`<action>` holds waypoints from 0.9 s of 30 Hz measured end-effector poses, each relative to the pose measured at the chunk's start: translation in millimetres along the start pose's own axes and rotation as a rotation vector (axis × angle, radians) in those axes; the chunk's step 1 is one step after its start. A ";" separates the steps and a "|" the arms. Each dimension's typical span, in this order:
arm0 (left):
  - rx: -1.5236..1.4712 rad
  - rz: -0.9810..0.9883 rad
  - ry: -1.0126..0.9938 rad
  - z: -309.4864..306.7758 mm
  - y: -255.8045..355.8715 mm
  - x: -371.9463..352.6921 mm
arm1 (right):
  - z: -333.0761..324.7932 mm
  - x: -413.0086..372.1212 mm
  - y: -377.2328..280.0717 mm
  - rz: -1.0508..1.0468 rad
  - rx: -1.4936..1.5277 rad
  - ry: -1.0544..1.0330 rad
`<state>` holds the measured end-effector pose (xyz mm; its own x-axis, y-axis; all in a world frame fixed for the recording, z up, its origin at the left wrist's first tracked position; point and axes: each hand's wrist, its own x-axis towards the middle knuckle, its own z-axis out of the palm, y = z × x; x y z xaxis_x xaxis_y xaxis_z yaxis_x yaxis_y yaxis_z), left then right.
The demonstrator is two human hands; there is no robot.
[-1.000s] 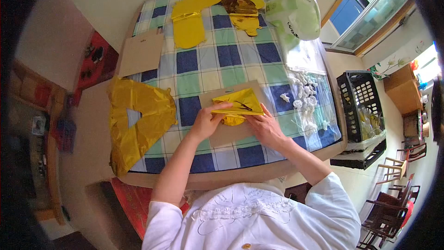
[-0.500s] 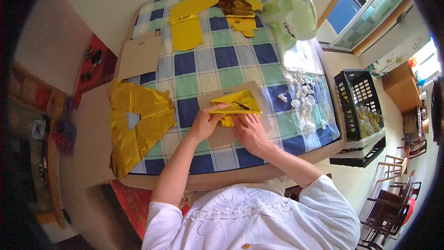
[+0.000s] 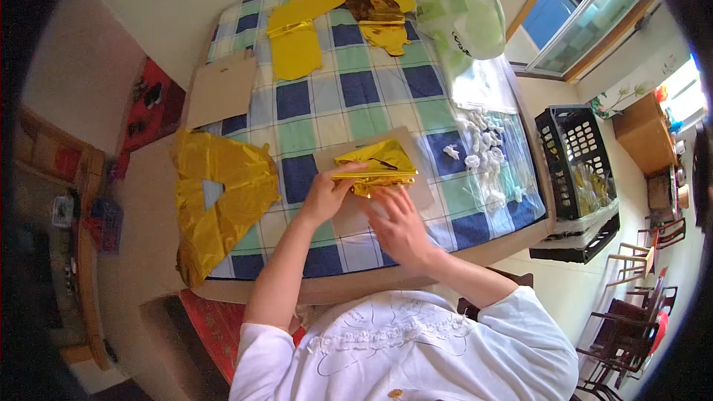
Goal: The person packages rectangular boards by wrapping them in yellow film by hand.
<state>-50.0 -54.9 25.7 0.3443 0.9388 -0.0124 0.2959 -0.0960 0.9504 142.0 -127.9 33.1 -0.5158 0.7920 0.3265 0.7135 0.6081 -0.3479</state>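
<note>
The folded gold foil (image 3: 375, 165) lies on a cardboard sheet (image 3: 425, 191) near the front middle of the checked tabletop (image 3: 356, 89), and that is where I have both hands. The left hand (image 3: 327, 197) has its grip clamped on the foil's left edge, thumb on top. The right hand (image 3: 397, 226) is flat with its fingers apart, the tips touching the foil's crumpled lower edge, holding nothing. I judge the step in hand to be folding and flattening the foil against the card. The next move calls for the left pinch to hold the edge firm while the right palm presses the loose lower flap smooth. A large gold foil shape (image 3: 219, 200) hangs over the tabletop's left edge, well apart from the work. Just to the right lie small white pieces (image 3: 486, 156), near enough for a sweeping right hand to scatter. At the far end are more gold foil pieces (image 3: 297, 44), a plain brown card (image 3: 221, 89) and a green and white bag (image 3: 471, 22). A black crate (image 3: 583, 163) stands beside the tabletop.
</note>
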 end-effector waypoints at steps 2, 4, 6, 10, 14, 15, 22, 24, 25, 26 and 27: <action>-0.016 -0.001 -0.009 1.1 -2.1 1.2 | 5.4 -0.7 -8.1 -0.034 0.050 -0.014; 0.011 0.025 -0.007 -0.8 2.7 1.0 | 10.7 6.1 -9.7 -0.028 0.027 -0.006; 0.025 0.074 0.035 0.5 -2.2 1.6 | 12.8 13.6 -8.5 -0.032 0.043 0.004; 0.046 0.081 0.045 -0.5 2.5 0.3 | 14.1 22.7 -3.8 0.002 0.098 0.048; 0.035 0.103 0.048 0.6 -1.0 1.1 | 25.2 27.3 10.7 0.048 0.057 0.072; 0.035 0.108 0.050 0.8 -1.0 1.2 | 23.8 29.2 10.5 0.068 0.052 0.073; 0.049 0.109 0.043 1.1 -0.7 0.4 | 10.4 20.8 9.0 0.144 0.048 0.069; 0.029 0.099 0.056 3.4 -7.4 0.4 | -4.7 7.1 10.7 0.131 0.094 0.131; 0.018 0.092 0.060 4.4 -9.5 0.1 | -11.8 -1.7 13.1 0.124 0.127 0.167; 0.016 0.075 0.053 4.1 -9.7 -0.9 | -19.6 -10.1 15.8 0.119 0.160 0.204; 0.012 0.058 0.044 2.6 -5.3 -2.3 | -29.7 -18.2 18.0 0.171 0.176 0.185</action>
<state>-50.0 -57.5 19.9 0.3219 0.9451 0.0563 0.2876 -0.1542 0.9452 178.3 -132.9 47.0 -0.2887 0.8703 0.3990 0.6813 0.4795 -0.5531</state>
